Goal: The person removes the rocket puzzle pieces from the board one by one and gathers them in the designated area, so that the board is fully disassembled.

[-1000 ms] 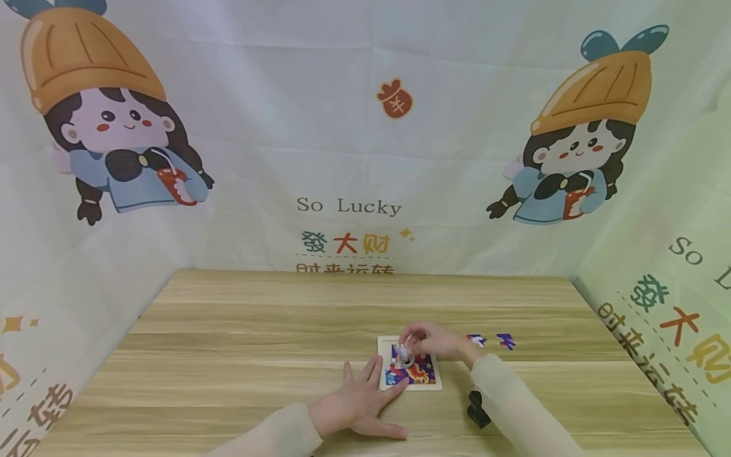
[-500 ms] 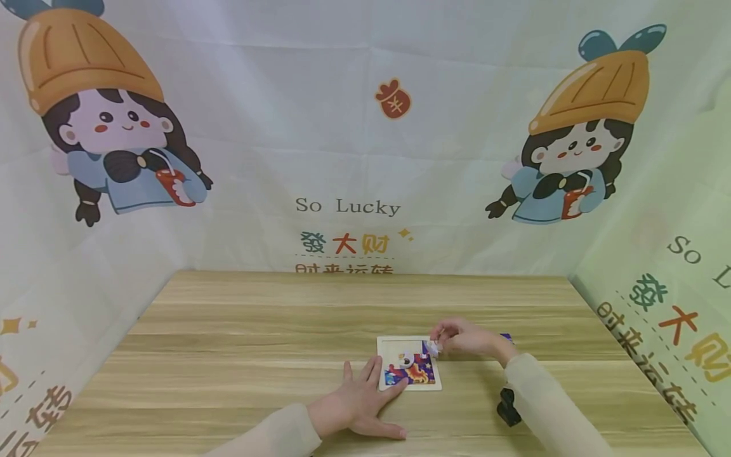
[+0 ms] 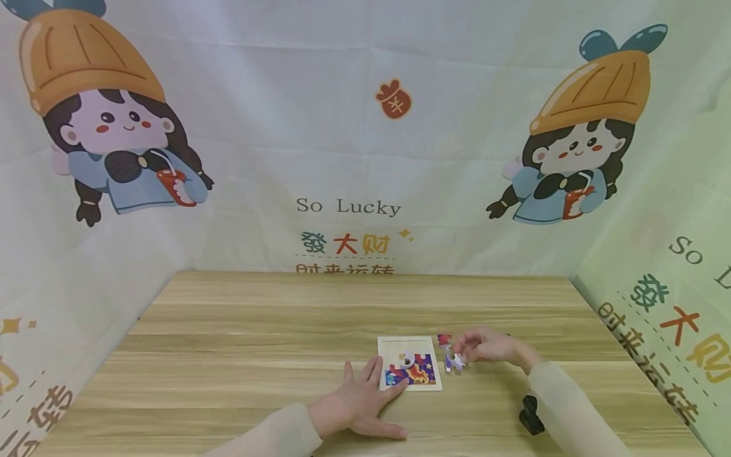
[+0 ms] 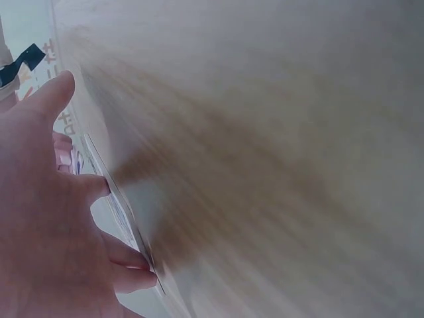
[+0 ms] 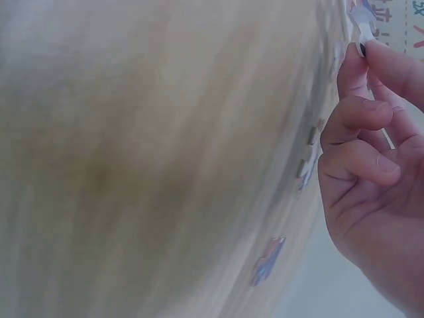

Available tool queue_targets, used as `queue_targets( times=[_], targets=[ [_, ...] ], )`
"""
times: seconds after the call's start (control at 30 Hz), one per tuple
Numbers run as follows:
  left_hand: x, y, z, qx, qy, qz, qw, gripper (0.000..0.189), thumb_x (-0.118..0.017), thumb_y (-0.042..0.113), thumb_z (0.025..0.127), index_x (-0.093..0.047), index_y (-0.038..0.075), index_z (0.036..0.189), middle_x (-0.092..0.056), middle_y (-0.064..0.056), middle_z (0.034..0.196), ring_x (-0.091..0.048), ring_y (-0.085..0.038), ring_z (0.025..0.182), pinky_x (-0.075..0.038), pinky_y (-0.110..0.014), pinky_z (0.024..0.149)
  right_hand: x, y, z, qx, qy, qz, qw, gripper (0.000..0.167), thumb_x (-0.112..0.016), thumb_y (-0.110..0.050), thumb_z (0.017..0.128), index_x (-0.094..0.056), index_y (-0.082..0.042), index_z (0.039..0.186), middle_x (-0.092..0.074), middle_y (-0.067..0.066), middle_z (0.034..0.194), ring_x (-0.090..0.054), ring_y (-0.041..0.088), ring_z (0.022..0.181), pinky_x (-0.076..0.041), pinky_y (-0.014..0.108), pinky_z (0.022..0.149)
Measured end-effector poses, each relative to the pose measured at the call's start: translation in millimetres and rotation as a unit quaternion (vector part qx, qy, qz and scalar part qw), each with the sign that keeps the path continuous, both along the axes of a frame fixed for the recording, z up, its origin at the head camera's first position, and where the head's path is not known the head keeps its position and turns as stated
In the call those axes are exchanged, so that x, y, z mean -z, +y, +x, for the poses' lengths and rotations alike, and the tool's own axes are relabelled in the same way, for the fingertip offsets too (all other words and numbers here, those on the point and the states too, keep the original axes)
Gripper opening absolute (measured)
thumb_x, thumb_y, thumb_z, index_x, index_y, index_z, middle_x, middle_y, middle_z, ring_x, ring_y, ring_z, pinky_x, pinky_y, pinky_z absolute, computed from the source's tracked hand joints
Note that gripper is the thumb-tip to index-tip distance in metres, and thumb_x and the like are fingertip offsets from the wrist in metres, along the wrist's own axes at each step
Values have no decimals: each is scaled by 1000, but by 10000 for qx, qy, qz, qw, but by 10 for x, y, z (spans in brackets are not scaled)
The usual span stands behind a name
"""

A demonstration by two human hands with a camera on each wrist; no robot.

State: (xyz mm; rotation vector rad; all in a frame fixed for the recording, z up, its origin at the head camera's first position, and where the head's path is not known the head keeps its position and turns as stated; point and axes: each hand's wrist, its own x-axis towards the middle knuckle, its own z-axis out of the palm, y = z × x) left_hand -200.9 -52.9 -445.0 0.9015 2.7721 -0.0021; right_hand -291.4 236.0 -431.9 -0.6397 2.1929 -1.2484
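Puzzle board lies flat on the table, near part filled with picture pieces. Left hand spread, fingers on board's left and near edges. Right hand pinches a loose piece between thumb and finger, right of board.

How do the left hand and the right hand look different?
The left hand is spread out; the right hand is curled. The left hand touches the puzzle board; the right hand, off to the board's right, pinches a puzzle piece. Both are bare, with pale sleeves.
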Motion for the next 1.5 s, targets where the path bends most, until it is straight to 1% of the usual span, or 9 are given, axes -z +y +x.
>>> queue_targets(
  times=[0.07,0.13,0.4,0.67,0.77,0.93,1.0,1.2,1.5],
  targets=[
    [8,-1,-2,2,12,18,10000,82,-36,77,70,-23,36,139,-15,-24,141,-10,-34,129,-10,-65,90,17,15,17,24,82,163,9998,21,-54,3,73,-56,4,94,-54,2,75,-35,6,51,-28,18,43],
    [8,-2,-1,4,16,33,10000,82,-37,77,70,-23,36,139,-15,-24,141,-10,-34,129,-10,-65,90,35,20,31,67,95,240,9996,21,-55,3,73,-56,3,94,-55,2,74,-33,6,48,-26,17,42],
    [-13,5,11,-6,51,-49,10000,82,-36,78,70,-23,36,139,-15,-24,141,-11,-34,129,-10,-65,90,60,-13,58,140,113,162,9997,21,-56,5,69,-55,5,91,-56,6,76,-39,8,53,-29,16,44],
    [-26,12,9,-22,-20,-62,10000,81,-37,77,70,-23,37,139,-15,-23,141,-10,-33,129,-10,-65,91,64,-30,63,133,307,230,9992,22,-54,8,68,-55,6,90,-54,7,76,-45,13,64,-37,20,53],
    [-21,10,2,-20,-33,-53,10000,81,-37,77,70,-23,37,139,-15,-23,141,-10,-33,129,-10,-65,91,52,-34,61,168,438,309,9984,19,-56,5,71,-56,6,90,-55,8,78,-48,15,69,-40,25,59],
    [-17,9,-2,-25,-40,-25,10000,81,-38,76,70,-24,36,139,-16,-23,141,-10,-33,129,-10,-64,91,40,-50,39,196,725,331,9966,17,-60,-4,78,-56,5,92,-55,6,80,-48,16,72,-41,29,63],
    [-15,8,-4,-37,-40,-32,10000,81,-37,77,70,-24,36,139,-16,-23,141,-10,-33,129,-10,-64,91,49,-69,24,199,847,309,9957,17,-59,-4,80,-56,4,94,-56,6,82,-48,17,73,-41,29,63],
    [-16,6,-9,-68,-43,-87,9999,81,-36,78,70,-23,37,139,-16,-23,141,-11,-33,129,-10,-65,91,83,-221,2,152,1237,236,9919,20,-59,-6,80,-58,2,98,-55,6,83,-48,17,74,-42,30,63],
    [-34,10,-5,-106,-100,-67,9999,81,-37,77,69,-25,37,138,-16,-23,141,-11,-33,129,-11,-64,91,135,-538,0,-169,1595,269,9867,22,-59,-2,80,-60,1,101,-57,3,85,-51,15,77,-43,28,68]
  ],
)
